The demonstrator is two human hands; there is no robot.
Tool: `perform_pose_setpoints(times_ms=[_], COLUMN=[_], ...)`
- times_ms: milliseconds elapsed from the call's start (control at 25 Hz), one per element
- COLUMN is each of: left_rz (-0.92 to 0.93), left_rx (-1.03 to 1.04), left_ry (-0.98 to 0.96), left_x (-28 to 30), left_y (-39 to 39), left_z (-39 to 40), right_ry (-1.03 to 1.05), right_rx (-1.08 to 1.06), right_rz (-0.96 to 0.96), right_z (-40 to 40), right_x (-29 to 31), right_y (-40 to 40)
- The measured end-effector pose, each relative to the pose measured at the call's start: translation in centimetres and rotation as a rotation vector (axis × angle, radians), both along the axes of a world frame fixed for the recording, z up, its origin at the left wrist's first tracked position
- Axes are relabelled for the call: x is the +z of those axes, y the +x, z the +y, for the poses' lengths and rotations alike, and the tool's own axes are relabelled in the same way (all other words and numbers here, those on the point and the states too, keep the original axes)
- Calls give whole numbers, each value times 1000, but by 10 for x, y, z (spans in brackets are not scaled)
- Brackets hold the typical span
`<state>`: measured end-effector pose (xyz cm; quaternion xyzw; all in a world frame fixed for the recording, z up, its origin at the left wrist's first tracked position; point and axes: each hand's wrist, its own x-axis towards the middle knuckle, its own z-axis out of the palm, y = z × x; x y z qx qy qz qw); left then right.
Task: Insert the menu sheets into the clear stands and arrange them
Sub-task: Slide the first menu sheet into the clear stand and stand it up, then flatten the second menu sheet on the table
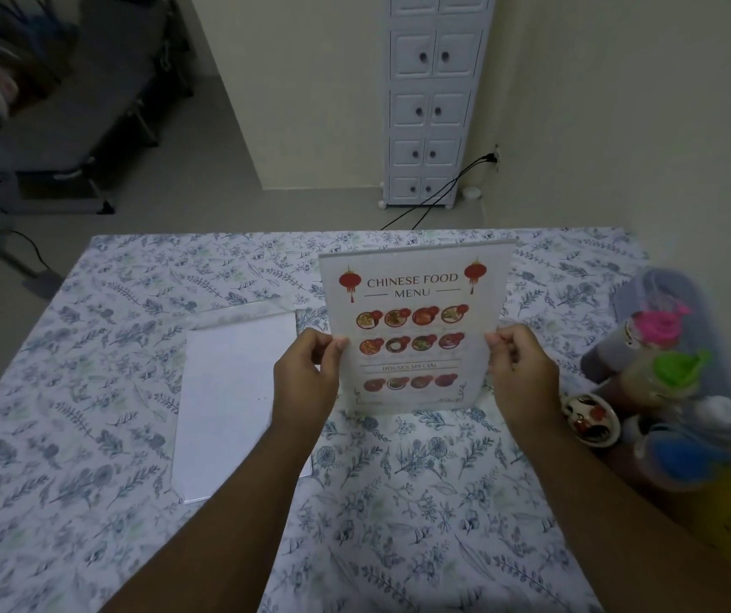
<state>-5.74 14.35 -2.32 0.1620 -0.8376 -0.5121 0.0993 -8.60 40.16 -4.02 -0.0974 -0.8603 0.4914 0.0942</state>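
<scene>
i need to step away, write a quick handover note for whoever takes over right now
Left hand: grips the left edge of the upright stand.
Right hand: grips its right edge.
The stand holds the Chinese food menu, facing the person, its base at the tablecloth mid-table; whether it rests there is unclear.
A second stand lies flat to the left, with a white sheet showing no print.
Bottles crowd the table's right edge.
Done: one menu inserted.
Left: set this stand in place, then stand up and arrange the flat one.
</scene>
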Motion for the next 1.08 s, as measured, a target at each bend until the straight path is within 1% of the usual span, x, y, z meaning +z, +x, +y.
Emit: perform_pose_setpoints(times_ms=[120,200,240,360,520,600,760,840,960,1040,1080], left_rz=[-4,-28,-42,-108,-163,-211,-389,-483,-616,-661,-660], left_rx=[5,-33,-64,-113,-91,-74,-73,-89,-119,-157,-175], left_ry=[-36,-32,-46,-187,-342,-401,-560,-642,-653,-630,-603], left_x=[6,11,12,14,1,-9,-33,-45,-65,-75,-81], left_y=[6,16,24,53,91,104,121,124,122,119,118], left_z=[2,4,3,-7,-46,-73,-136,-168,-208,-222,-227], right_ry=[5,25,76,303,499,559,663,780,892,909,881], right_rx=[47,120,147,212,525,665,804,822,753,677,624], right_rz=[-29,-55,-65,-63,-62,-85,-139,-200,-343,-451,-482], right_z=[-3,-5,-6,-20,-77,-113,-181,-208,-237,-250,-257], right_x=[13,20,21,16,5,-5,-22,-31,-46,-53,-57], right_y=[11,25,35,70,93,96,94,89,79,79,80])
